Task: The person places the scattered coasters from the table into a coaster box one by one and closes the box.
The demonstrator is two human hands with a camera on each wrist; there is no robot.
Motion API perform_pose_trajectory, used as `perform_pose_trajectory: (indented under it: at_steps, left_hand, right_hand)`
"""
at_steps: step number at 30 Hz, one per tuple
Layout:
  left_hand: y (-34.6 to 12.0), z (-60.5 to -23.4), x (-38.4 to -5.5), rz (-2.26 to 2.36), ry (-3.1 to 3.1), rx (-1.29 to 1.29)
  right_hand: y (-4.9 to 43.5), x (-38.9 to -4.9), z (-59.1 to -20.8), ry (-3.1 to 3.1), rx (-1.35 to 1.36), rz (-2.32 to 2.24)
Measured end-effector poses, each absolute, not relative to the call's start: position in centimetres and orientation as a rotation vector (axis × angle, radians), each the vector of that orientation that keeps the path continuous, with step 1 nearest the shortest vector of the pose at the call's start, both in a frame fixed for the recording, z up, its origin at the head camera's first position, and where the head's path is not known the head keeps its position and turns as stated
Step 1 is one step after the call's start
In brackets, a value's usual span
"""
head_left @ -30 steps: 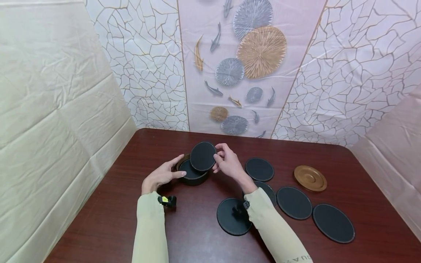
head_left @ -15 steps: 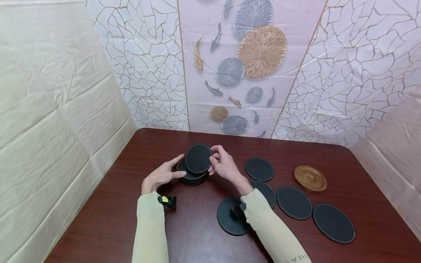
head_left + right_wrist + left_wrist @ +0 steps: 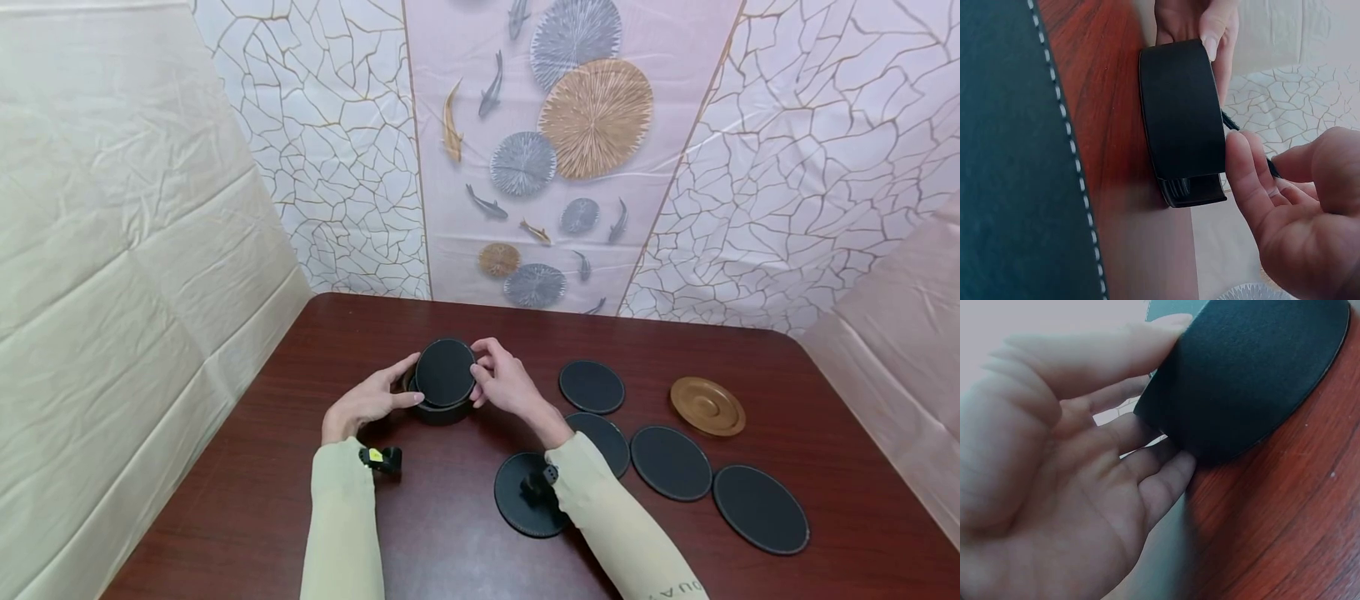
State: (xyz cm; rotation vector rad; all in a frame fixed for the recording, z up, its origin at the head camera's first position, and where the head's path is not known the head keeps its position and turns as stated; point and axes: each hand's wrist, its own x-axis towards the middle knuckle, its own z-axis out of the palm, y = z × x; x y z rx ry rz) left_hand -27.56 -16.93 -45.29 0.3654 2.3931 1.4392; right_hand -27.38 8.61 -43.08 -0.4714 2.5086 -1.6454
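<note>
- The black disc [image 3: 446, 372] tilts over the mouth of the round black holder [image 3: 1182, 112], its face turned towards me; I judge that the slant lets one edge go down first while I have the other.
- My right hand [image 3: 512, 385] pinches that disc by its right edge, thumb against fingers; a grip on the rim alone probably leaves the rest of it free to meet the holder.
- The holder stands on the worktop [image 3: 427, 533] with a gap in its wall facing my right side; through it I see dark edges inside, though I can't count them.
- My left hand [image 3: 372, 398] clasps the holder from its left, thumb at the near rim and fingers round the far wall, likely to stop it sliding. Whether that thumb also touches the tilted disc, I cannot tell.
- To the right, five more black discs lie flat and singly, which I think makes each easy to pick up: the near disc [image 3: 517, 500] under my right sleeve [image 3: 615, 525], the partly hidden disc [image 3: 607, 437], the far disc [image 3: 592, 387], the middle disc [image 3: 671, 463] and the rightmost disc [image 3: 761, 509].
- Beyond the middle one rests a brown ringed disc [image 3: 707, 407], apart from the black ones.
- Behind everything hangs a patterned cloth [image 3: 352, 150].
</note>
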Motion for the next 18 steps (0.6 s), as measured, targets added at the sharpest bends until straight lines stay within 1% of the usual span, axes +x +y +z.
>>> perform_pose_trajectory:
  at_steps: [18]
  left_hand:
    - [-16.94,-45.26,-27.2,1.438,2.374,0.384]
  right_hand:
    - [8.66,-27.41,-43.0,2.431,-0.498,-1.575]
